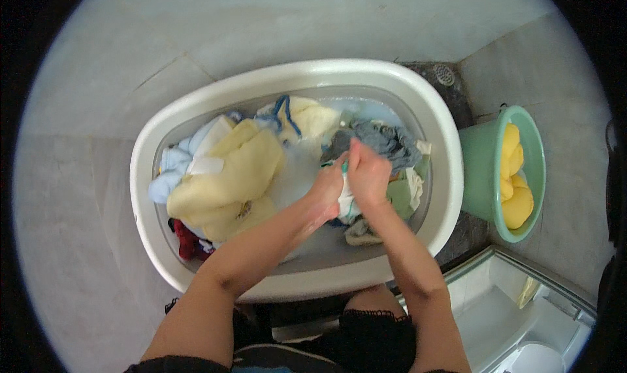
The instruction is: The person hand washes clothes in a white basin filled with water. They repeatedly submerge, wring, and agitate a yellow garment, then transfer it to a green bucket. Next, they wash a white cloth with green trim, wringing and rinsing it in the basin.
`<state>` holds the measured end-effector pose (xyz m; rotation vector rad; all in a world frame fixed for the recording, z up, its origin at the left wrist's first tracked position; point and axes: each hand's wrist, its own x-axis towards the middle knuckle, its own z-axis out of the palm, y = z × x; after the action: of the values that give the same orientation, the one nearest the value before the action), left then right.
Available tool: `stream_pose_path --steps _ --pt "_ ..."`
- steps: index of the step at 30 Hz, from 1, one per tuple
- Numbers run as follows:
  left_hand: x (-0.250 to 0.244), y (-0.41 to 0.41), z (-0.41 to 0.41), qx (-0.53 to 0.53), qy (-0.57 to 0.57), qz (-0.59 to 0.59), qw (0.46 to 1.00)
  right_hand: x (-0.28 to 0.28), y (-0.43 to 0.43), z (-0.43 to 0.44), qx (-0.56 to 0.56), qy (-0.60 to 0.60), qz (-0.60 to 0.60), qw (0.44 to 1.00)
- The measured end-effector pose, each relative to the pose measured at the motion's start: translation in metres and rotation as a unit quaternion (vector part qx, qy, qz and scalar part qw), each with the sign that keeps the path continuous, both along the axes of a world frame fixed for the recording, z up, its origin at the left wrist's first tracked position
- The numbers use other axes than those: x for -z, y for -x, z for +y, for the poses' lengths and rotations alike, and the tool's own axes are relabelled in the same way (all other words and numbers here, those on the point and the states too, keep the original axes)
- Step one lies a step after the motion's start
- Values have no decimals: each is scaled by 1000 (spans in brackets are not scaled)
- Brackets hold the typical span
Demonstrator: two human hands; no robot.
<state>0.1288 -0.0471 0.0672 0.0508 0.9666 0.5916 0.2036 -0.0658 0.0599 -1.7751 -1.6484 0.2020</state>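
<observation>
My left hand (327, 184) and my right hand (370, 172) meet over the right half of a white oval tub (443, 172), both gripping a white cloth with green trim (347, 204). The fingers hide part of it. Grey garments (387, 140) lie just beyond my hands, and a green garment (401, 196) is to their right. Cloudy water (301, 172) stands in the tub. A large pale yellow garment (230, 182) is heaped in the left half, beside light blue clothing (171, 165) and a dark red piece (186, 240).
A green bucket (477, 172) holding yellow cloth (517, 206) is tilted toward me at the tub's right. Behind it sits a round floor drain (444, 74). Grey tiled wall (294, 20) rises beyond the tub. A glass-framed area (494, 299) lies at lower right.
</observation>
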Motion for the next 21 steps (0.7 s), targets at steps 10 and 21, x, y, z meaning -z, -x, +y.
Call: stream_pose_path --steps 10,21 --pt "2 -2 12 21 33 -48 998 13 -47 20 137 82 323 933" --pt "8 4 1 104 -119 92 983 -14 -12 -27 -68 42 273 959"
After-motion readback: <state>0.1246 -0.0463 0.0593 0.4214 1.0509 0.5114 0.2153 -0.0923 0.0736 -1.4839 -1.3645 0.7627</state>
